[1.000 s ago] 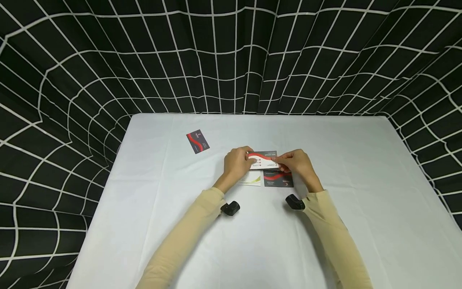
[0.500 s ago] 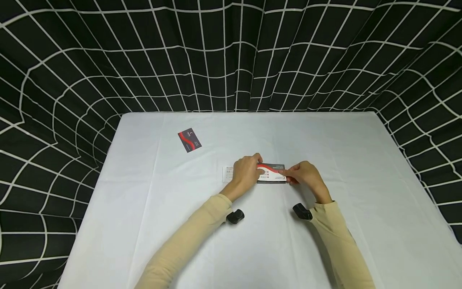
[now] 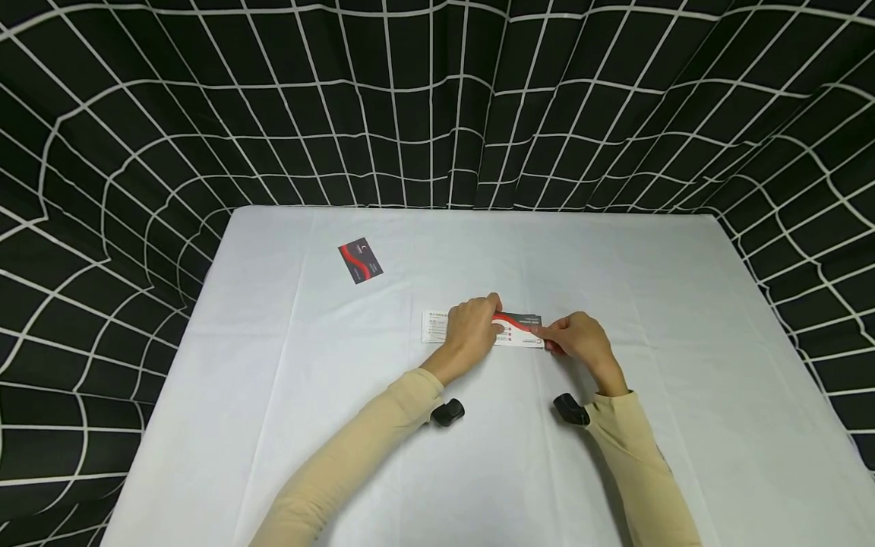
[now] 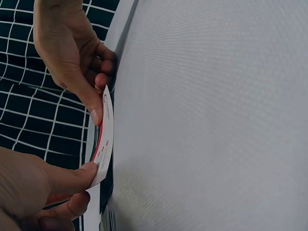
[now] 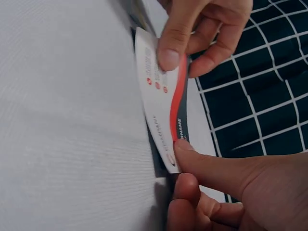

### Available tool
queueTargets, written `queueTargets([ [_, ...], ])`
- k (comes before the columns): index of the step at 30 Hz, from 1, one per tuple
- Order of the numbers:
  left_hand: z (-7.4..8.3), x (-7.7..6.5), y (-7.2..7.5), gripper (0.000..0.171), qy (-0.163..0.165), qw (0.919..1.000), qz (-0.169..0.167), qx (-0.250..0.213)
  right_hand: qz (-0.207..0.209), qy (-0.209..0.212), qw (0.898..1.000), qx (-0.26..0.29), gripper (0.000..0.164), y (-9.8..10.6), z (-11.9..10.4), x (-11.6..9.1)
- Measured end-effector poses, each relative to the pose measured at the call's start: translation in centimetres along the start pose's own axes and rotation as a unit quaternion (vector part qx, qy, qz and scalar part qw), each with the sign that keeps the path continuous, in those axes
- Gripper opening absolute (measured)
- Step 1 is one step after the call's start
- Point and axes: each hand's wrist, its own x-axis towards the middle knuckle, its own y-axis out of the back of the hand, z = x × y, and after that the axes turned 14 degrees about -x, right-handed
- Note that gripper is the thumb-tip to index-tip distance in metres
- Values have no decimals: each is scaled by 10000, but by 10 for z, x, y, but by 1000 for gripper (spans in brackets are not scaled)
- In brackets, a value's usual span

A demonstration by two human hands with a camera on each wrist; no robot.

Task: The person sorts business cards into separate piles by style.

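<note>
A white business card with a red wave and a dark band (image 3: 521, 331) is held between both hands. My left hand (image 3: 472, 333) pinches its left end, thumb on top. My right hand (image 3: 581, 343) pinches the right end in the same way. In the right wrist view the card (image 5: 159, 96) bows slightly, and a dark edge shows beneath it. The left wrist view shows the card (image 4: 106, 134) tilted just above the table, a dark card under it. A white printed card (image 3: 434, 327) lies partly hidden under my left hand.
A dark business card with a red wave (image 3: 360, 260) lies askew at the back left of the white-covered table (image 3: 273, 425). A black curtain with white grid lines (image 3: 437, 99) stands behind and beside the table.
Both hands have brought the held card nearer to me, over the dark card that showed below it, which is now mostly covered. In the last half second they have hardly moved.
</note>
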Motion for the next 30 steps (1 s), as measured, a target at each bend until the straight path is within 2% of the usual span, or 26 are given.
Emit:
queueTargets([
  [7, -3, 0, 1, 25, 64, 9999, 99, 37, 376, -60, 9988, -301, 42, -7, -5, 1],
  [15, -3, 0, -1, 26, 175, 9998, 65, 64, 703, -110, 9969, -336, 41, -9, -6, 3],
  [25, 4, 2, -3, 13, 94, 9942, -103, 1063, 950, -405, 9932, -534, 43, -10, -14, 5],
  [30, 7, 1, -6, 9, 94, 9939, -200, 1076, 905, -404, 9938, -504, 44, -11, -11, 5],
])
